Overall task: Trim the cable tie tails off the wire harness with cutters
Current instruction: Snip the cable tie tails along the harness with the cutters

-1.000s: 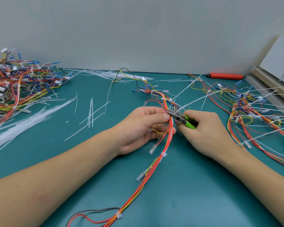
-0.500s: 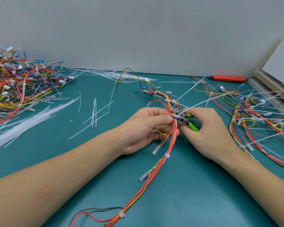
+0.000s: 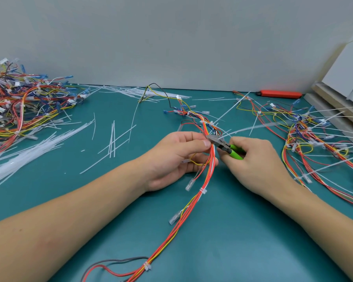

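A wire harness (image 3: pixel 194 204) of red, orange and yellow wires runs from the bottom centre up the green mat to the middle. My left hand (image 3: pixel 171 159) pinches the bundle between thumb and fingers near its upper part. My right hand (image 3: pixel 255 161) grips green-handled cutters (image 3: pixel 225 147), whose metal jaws sit at the bundle just beside my left thumb tip. A long white cable tie tail (image 3: pixel 259 127) sticks out from that spot toward the upper right. Trimmed white ties (image 3: pixel 202 191) ring the bundle lower down.
A heap of finished harnesses (image 3: pixel 18 106) lies at the left, with cut white tails (image 3: pixel 29 151) spread beside it. More harnesses with long untrimmed tails (image 3: pixel 318 139) lie at the right. A red tool (image 3: pixel 279 94) rests by the back wall, boards (image 3: pixel 334 106) at the far right.
Both hands stay on the same spot of the harness. The cutter jaws have shifted slightly left and closer to my left thumb at the tie. The view has tilted a little.
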A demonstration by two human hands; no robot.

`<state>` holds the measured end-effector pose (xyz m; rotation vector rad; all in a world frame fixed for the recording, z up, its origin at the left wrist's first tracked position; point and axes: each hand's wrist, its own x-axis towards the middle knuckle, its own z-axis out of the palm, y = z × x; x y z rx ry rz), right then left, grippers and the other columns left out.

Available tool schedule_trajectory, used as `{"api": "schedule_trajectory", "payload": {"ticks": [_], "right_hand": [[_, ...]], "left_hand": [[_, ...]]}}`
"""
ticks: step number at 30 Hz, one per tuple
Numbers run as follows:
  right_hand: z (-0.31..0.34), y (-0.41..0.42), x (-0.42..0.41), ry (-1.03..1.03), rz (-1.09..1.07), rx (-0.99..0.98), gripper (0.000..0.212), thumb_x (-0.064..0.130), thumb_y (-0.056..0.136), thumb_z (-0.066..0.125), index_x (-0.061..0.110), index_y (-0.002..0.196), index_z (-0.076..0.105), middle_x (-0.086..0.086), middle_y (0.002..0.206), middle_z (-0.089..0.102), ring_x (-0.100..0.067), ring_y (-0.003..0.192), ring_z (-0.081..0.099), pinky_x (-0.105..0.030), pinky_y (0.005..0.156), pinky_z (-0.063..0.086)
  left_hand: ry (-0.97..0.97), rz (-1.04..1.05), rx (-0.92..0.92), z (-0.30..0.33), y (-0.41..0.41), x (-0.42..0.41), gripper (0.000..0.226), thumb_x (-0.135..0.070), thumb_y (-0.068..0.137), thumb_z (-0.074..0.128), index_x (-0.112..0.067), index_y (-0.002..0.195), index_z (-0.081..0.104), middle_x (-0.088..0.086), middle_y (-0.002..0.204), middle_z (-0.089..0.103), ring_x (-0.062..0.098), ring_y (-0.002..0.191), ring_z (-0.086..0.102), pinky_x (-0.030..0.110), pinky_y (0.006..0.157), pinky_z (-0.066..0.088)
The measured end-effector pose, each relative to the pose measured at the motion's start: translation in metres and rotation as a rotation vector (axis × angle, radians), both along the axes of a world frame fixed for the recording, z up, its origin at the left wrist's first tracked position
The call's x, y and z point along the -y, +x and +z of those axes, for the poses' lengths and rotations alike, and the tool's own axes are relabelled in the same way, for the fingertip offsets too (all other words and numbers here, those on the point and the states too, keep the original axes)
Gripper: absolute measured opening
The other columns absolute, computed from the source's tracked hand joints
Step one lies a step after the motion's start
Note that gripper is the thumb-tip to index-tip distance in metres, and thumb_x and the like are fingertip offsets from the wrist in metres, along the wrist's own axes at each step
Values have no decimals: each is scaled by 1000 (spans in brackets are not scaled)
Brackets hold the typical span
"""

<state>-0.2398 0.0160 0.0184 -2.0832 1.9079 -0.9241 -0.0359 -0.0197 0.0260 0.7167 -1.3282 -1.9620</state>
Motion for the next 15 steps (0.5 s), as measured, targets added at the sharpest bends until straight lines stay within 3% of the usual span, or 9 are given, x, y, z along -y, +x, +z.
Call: {"api": "schedule_trajectory", "payload": {"ticks": [5,8,10,12,15], "right_hand": [[-2,0,-2,38,-17,-34,30,33,90,64,16,69,51,1,55,46,-28,58,45,-35,53,35],[-3,0,-2,-10,-10,17,29,32,89,66,18,68,52,6,57,49,-21,58,44,-35,54,36],[-2,1,-1,-60,11,1,20,34,86,66,22,71,60,8,64,56,-17,69,51,-37,63,42],[-2,2,0,-77,23,-40,4,31,86,68,27,87,70,8,84,66,-21,90,55,-35,79,41],[-2,0,0,-75,20,-39,20,24,84,72,31,103,71,13,98,65,-15,102,50,-22,85,30]], "left_hand": [[3,4,-1,1,-1,-1,10,-8,99,58,-12,92,65,1,77,69,18,74,72,27,75,57],[-8,-5,8,1,0,-2,14,-8,99,57,-13,91,66,0,78,71,18,75,72,27,75,57],[-9,-4,9,2,1,-2,12,-8,100,57,-13,93,65,0,78,71,18,75,72,28,76,57],[0,0,3,2,1,-2,10,-7,100,57,-12,95,65,1,78,71,18,75,72,28,77,57],[3,1,2,2,0,-1,13,-6,100,56,-12,93,65,0,77,71,17,74,72,27,75,58]]}}
